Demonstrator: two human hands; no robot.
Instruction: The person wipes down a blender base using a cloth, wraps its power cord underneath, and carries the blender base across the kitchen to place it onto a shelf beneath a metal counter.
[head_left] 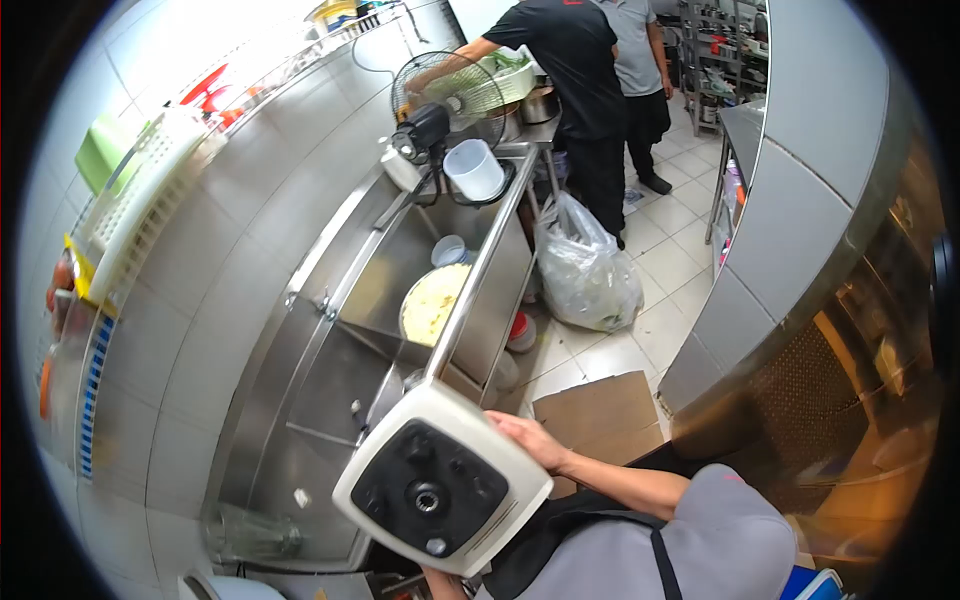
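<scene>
A cream-white blender base with a black top pad and a round drive coupling in its middle is held over the near edge of the sink. My right hand grips its right side, with the thumb on the edge. At the lower edge of the base is my left hand, holding it from below; its fingers are hidden. A clear jug lies on its side at the near end of the steel sink. Farther along the sink stands a round container of pale yellow food.
A fan and a translucent tub stand at the sink's far end. A full plastic bag and flattened cardboard lie on the floor. Two people stand farther off. A white rack hangs on the left wall.
</scene>
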